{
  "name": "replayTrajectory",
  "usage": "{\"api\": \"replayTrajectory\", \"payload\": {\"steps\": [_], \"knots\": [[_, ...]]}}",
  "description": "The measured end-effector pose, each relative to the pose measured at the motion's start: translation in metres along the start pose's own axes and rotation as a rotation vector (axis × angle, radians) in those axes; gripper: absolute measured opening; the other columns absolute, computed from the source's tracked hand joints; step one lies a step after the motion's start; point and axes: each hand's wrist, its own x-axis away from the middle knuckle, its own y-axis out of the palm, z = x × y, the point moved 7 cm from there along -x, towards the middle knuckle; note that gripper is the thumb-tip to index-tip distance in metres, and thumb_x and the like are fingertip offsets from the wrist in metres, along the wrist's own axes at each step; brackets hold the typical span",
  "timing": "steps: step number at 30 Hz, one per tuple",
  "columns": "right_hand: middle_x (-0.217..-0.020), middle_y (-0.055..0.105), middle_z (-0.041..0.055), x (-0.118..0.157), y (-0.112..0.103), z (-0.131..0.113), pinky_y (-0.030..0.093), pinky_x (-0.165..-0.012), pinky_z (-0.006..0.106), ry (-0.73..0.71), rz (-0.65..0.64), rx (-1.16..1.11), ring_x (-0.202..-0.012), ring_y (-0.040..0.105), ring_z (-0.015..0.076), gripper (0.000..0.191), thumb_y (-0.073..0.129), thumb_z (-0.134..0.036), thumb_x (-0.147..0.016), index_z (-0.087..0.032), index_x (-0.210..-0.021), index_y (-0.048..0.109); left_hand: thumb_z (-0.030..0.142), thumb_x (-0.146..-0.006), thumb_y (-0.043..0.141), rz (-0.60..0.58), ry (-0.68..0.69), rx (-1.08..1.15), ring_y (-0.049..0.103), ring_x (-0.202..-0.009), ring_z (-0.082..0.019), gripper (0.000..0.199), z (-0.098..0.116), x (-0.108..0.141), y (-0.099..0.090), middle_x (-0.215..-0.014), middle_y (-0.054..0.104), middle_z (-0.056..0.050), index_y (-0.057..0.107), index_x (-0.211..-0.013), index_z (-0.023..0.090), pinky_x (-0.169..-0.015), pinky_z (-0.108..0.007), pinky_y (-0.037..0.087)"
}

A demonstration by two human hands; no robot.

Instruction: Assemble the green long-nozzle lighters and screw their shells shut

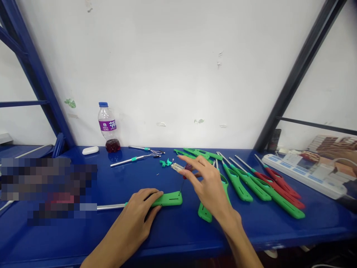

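On the blue tabletop, my left hand [138, 210] is closed around the green handle of a long-necked gas lighter [172, 199], pressing it flat, with its metal tube pointing left. My right hand [209, 182] pinches the dark red handle of a screwdriver [188, 168] between thumb and fingers. The screwdriver's thin shaft slants down to the right end of the green handle, where the tip meets it. Just beyond my right fingertips lie clear fuel tanks [176, 167] and small teal plastic parts [166, 162]. A tiny screw-like piece [157, 174] rests nearby.
Several green lighters [237, 184] and red ones [281, 182] lie to the right, before a white power strip [304, 176]. Behind are green shell halves [196, 152], metal tubes with wires [129, 160], a bottle [108, 128] and a white case [90, 150]. A blurred patch covers the left.
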Motion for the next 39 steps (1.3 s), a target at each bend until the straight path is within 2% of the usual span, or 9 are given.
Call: {"api": "replayTrajectory", "payload": {"steps": [4, 10, 12, 16, 22, 27, 30, 35, 39], "knots": [[-0.121, 0.071, 0.0045, 0.001, 0.005, -0.01, 0.055, -0.099, 0.039, -0.095, -0.151, -0.113, -0.112, 0.068, 0.0216, 0.042, 0.044, -0.026, -0.11, -0.038, -0.149, 0.057, 0.025, -0.102, 0.055, -0.001, 0.015, 0.003, 0.07, -0.112, -0.028, 0.03, 0.002, -0.001, -0.001, -0.123, 0.074, -0.007, 0.069, -0.128, 0.028, -0.097, -0.047, 0.061], [-0.09, 0.068, 0.0025, 0.002, 0.001, -0.008, 0.056, -0.076, 0.032, -0.059, 0.033, 0.065, -0.078, 0.067, 0.0187, 0.024, 0.064, -0.029, -0.102, -0.03, -0.122, 0.076, 0.025, -0.102, 0.055, 0.014, 0.018, -0.003, 0.07, -0.112, -0.028, 0.031, 0.001, -0.001, -0.001, -0.123, 0.073, -0.007, 0.069, -0.129, 0.028, -0.097, -0.046, 0.061], [-0.097, 0.067, 0.0046, 0.002, 0.003, -0.01, 0.056, -0.078, 0.033, -0.069, 0.033, 0.107, -0.084, 0.068, 0.0204, 0.025, 0.064, -0.033, -0.102, -0.03, -0.124, 0.076, 0.025, -0.102, 0.055, 0.003, 0.011, 0.005, 0.069, -0.113, -0.028, 0.031, -0.001, 0.0, 0.001, -0.125, 0.072, -0.007, 0.068, -0.13, 0.028, -0.099, -0.047, 0.059], [-0.127, 0.069, 0.0046, 0.002, 0.009, -0.013, 0.056, -0.094, 0.034, -0.089, -0.139, -0.082, -0.113, 0.067, 0.0212, 0.041, 0.047, -0.026, -0.109, -0.036, -0.147, 0.059, 0.024, -0.104, 0.054, -0.024, -0.007, 0.016, 0.067, -0.116, -0.028, 0.031, -0.002, 0.002, 0.004, -0.128, 0.07, -0.007, 0.065, -0.133, 0.028, -0.101, -0.049, 0.057], [-0.097, 0.07, 0.0033, 0.001, 0.001, -0.005, 0.057, -0.08, 0.033, -0.057, -0.017, 0.044, -0.081, 0.068, 0.0195, 0.023, 0.066, -0.028, -0.101, -0.03, -0.123, 0.074, 0.021, -0.103, 0.056, -0.035, -0.012, 0.005, 0.067, -0.116, -0.027, 0.032, 0.003, 0.002, 0.0, -0.127, 0.07, -0.006, 0.064, -0.133, 0.029, -0.1, -0.046, 0.057], [-0.127, 0.069, 0.0061, 0.002, 0.008, -0.008, 0.057, -0.093, 0.036, -0.083, -0.164, -0.117, -0.112, 0.068, 0.0226, 0.037, 0.046, -0.029, -0.109, -0.035, -0.143, 0.061, 0.019, -0.103, 0.056, -0.053, -0.014, 0.017, 0.066, -0.117, -0.026, 0.032, 0.007, 0.001, -0.002, -0.127, 0.07, -0.006, 0.064, -0.132, 0.028, -0.102, -0.047, 0.056], [-0.116, 0.074, 0.0045, 0.002, 0.011, -0.009, 0.058, -0.088, 0.034, -0.091, -0.189, -0.178, -0.102, 0.071, 0.0205, 0.035, 0.046, -0.026, -0.109, -0.033, -0.138, 0.065, 0.019, -0.103, 0.057, -0.048, -0.017, 0.023, 0.066, -0.117, -0.027, 0.031, 0.007, 0.001, -0.004, -0.127, 0.07, -0.006, 0.064, -0.131, 0.027, -0.102, -0.047, 0.056], [-0.09, 0.064, 0.0029, 0.002, 0.007, -0.013, 0.056, -0.076, 0.032, -0.116, -0.023, 0.07, -0.079, 0.064, 0.0199, 0.017, 0.065, -0.033, -0.101, -0.03, -0.113, 0.076, 0.017, -0.102, 0.057, -0.054, -0.016, 0.029, 0.065, -0.118, -0.027, 0.033, 0.006, 0.002, -0.002, -0.129, 0.069, -0.006, 0.063, -0.133, 0.028, -0.102, -0.047, 0.056], [-0.111, 0.068, 0.0053, 0.002, 0.009, -0.012, 0.054, -0.089, 0.035, -0.097, -0.132, -0.003, -0.099, 0.067, 0.0216, 0.032, 0.049, -0.034, -0.109, -0.034, -0.136, 0.066, 0.015, -0.102, 0.058, -0.075, -0.027, 0.036, 0.065, -0.117, -0.027, 0.032, 0.007, 0.001, -0.002, -0.128, 0.069, -0.006, 0.063, -0.132, 0.026, -0.102, -0.048, 0.055]]}}
